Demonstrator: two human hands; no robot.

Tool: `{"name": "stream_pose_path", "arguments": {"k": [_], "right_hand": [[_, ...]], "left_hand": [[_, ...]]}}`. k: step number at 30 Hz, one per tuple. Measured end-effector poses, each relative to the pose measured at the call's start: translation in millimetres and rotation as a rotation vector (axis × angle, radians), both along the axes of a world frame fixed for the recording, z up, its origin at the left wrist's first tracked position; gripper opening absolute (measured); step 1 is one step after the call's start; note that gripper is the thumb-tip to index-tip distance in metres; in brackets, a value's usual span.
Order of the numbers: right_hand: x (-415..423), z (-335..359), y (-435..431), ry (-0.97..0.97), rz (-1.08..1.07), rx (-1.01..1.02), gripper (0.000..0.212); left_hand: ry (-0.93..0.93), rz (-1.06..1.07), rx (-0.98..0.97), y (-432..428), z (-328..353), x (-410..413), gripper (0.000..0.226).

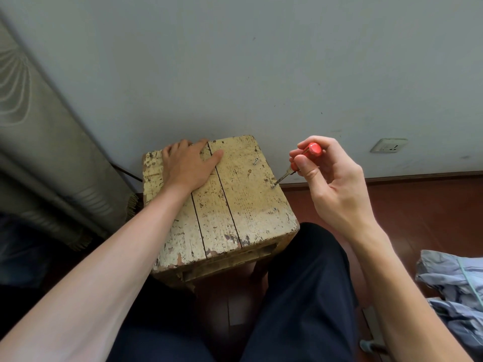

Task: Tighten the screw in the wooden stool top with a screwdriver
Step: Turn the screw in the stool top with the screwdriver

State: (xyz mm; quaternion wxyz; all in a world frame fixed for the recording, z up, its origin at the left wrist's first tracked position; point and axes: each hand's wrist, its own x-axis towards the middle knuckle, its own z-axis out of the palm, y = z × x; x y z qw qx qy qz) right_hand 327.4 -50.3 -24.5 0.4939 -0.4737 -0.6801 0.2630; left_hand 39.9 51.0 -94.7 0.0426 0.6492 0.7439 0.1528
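Right hand (pixel 332 184): fingers closed round the red screwdriver (pixel 303 160).
Axis: shaft slants down-left, tip on the screw (pixel 273 186).
Left hand (pixel 187 167): flat, open, pressing the stool top (pixel 235 205).

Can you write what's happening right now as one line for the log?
left hand: flat on stool | right hand: grip on screwdriver | tip: on screw near right edge | spare screw: loose on top
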Motion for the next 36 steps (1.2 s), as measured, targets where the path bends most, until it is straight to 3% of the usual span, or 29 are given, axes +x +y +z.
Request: {"name": "stream_pose_path", "arguments": {"k": [10,20,36], "right_hand": [[9.4,10.8,10.9,0.033,0.158,-0.058,0.030],[9.6,11.2,16.6,0.027,0.097,0.009,0.036],[7.1,12.4,22.8,-0.018,0.066,0.120,0.025]], "left_hand": [[-0.007,0.001,0.000,-3.9,3.2,2.2,0.078],[-0.012,-0.003,0.006,-3.5,3.0,1.3,0.076],[-0.015,0.007,0.004,-2.9,3.4,1.9,0.076]]}}
